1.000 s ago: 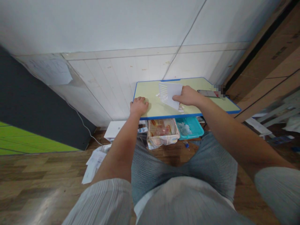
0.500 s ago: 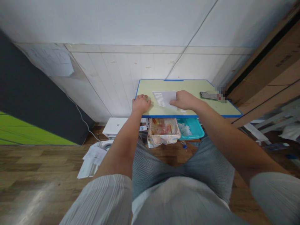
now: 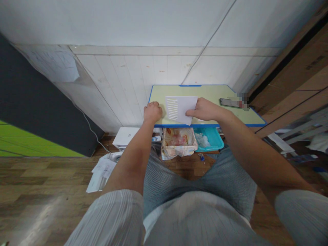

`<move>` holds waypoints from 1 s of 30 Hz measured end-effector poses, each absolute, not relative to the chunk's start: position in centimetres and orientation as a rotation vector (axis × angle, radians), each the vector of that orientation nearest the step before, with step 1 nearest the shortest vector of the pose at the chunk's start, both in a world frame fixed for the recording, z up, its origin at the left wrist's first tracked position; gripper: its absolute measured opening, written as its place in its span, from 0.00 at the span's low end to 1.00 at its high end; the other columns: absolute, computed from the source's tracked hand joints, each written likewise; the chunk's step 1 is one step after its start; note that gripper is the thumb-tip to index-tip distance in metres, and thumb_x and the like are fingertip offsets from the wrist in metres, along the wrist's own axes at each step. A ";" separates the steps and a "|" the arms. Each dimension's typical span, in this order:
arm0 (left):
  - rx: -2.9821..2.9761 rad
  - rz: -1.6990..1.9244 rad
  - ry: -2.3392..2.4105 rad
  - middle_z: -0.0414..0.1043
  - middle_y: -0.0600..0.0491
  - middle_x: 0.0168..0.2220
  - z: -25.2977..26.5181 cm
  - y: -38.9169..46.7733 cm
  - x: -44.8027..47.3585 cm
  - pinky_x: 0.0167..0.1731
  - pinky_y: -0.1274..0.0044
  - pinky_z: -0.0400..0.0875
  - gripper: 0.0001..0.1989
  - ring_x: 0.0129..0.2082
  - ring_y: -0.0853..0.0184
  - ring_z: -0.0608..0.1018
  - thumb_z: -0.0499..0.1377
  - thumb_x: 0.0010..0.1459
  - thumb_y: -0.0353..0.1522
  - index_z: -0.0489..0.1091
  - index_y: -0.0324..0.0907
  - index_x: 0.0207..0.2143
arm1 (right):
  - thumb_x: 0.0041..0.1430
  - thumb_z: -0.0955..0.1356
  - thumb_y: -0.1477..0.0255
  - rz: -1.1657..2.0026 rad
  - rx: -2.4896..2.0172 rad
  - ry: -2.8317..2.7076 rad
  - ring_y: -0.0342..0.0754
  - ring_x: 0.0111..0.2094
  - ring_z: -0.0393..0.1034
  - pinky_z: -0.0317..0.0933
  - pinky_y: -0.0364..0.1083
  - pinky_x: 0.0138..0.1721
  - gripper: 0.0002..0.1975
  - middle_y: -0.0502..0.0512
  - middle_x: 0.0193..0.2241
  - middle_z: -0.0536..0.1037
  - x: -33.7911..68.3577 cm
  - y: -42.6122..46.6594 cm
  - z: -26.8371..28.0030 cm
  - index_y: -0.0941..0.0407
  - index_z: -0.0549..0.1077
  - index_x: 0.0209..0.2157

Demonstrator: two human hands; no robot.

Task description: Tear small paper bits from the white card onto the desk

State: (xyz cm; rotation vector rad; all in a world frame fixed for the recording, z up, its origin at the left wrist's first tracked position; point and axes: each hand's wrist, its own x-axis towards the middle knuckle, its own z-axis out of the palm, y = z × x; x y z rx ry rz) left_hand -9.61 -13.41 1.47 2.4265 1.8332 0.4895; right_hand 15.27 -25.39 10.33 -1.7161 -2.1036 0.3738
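Observation:
My right hand (image 3: 205,109) pinches a flat white card (image 3: 181,108) by its right side, thumb on the near face. A row of slots runs down the card's left part, and the tabletop's pale colour shows through them. It is held tilted over a small pale yellow-green table (image 3: 210,90) with a blue rim. At the table's left edge my left hand (image 3: 153,112) rests on the top, left of the card and apart from it. Its fingers are curled in, with nothing visible in them.
A phone (image 3: 230,103) lies on the table's right side, partly blurred. Below stand a cloth-lined basket (image 3: 179,150) and a turquoise tray (image 3: 216,141). To the left are a white box (image 3: 125,137) and papers (image 3: 101,174) on the floor. Brown cardboard (image 3: 289,78) rises at right.
My right hand has turned the card so that its slotted face shows more fully. My left hand's fingers have drawn in from a more spread pose, and it has shifted slightly left.

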 end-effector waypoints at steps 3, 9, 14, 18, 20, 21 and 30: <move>2.423 0.493 1.834 0.79 0.34 0.72 1.3 -13.2 -9.7 0.71 0.54 0.73 0.24 0.73 0.44 0.77 0.51 0.78 0.30 0.80 0.39 0.66 | 0.61 0.76 0.73 0.471 -1.656 -1.978 0.65 0.53 0.89 0.81 0.57 0.60 0.11 0.61 0.46 0.93 16.5 -25.4 9.9 0.56 0.87 0.45; 2.421 0.467 1.834 0.80 0.36 0.72 1.3 -13.4 -10.0 0.72 0.57 0.74 0.24 0.73 0.46 0.78 0.52 0.78 0.31 0.80 0.39 0.67 | 0.55 0.75 0.68 0.864 -1.536 -1.332 0.60 0.29 0.86 0.83 0.56 0.33 0.15 0.62 0.35 0.90 18.2 -25.6 6.9 0.56 0.80 0.45; 2.436 0.467 1.828 0.81 0.37 0.71 1.2 -13.6 -10.5 0.72 0.60 0.75 0.23 0.72 0.47 0.79 0.54 0.78 0.31 0.80 0.38 0.67 | 0.46 0.75 0.62 0.805 -1.386 -0.902 0.52 0.21 0.76 0.78 0.53 0.25 0.21 0.54 0.30 0.84 20.0 -25.9 3.5 0.52 0.74 0.43; 2.441 0.483 1.825 0.82 0.39 0.70 0.8 -13.5 -11.1 0.74 0.61 0.74 0.21 0.71 0.48 0.80 0.55 0.78 0.30 0.79 0.40 0.66 | 0.41 0.75 0.59 0.717 -1.388 -0.807 0.49 0.18 0.68 0.68 0.49 0.20 0.18 0.48 0.22 0.77 21.0 -26.2 1.8 0.49 0.72 0.35; 2.451 0.488 1.810 0.82 0.39 0.70 0.6 -13.4 -11.4 0.75 0.61 0.73 0.20 0.71 0.49 0.80 0.55 0.77 0.30 0.79 0.40 0.65 | 0.44 0.75 0.58 0.752 -1.458 -0.853 0.51 0.18 0.69 0.67 0.50 0.20 0.15 0.49 0.21 0.77 21.1 -26.5 1.6 0.48 0.73 0.32; 2.458 0.500 1.802 0.82 0.38 0.70 0.4 -13.4 -11.6 0.76 0.60 0.73 0.21 0.71 0.48 0.80 0.55 0.77 0.29 0.79 0.39 0.65 | 0.45 0.75 0.58 0.784 -1.498 -0.878 0.52 0.19 0.70 0.69 0.50 0.21 0.14 0.49 0.21 0.77 21.1 -26.6 1.6 0.48 0.73 0.31; 2.525 0.760 1.642 0.85 0.38 0.66 -1.6 -13.4 -14.7 0.74 0.51 0.77 0.19 0.67 0.44 0.84 0.54 0.78 0.37 0.79 0.46 0.62 | 0.50 0.76 0.56 0.902 -1.572 -0.766 0.56 0.22 0.77 0.78 0.54 0.26 0.13 0.50 0.20 0.79 20.8 -29.0 0.2 0.44 0.74 0.20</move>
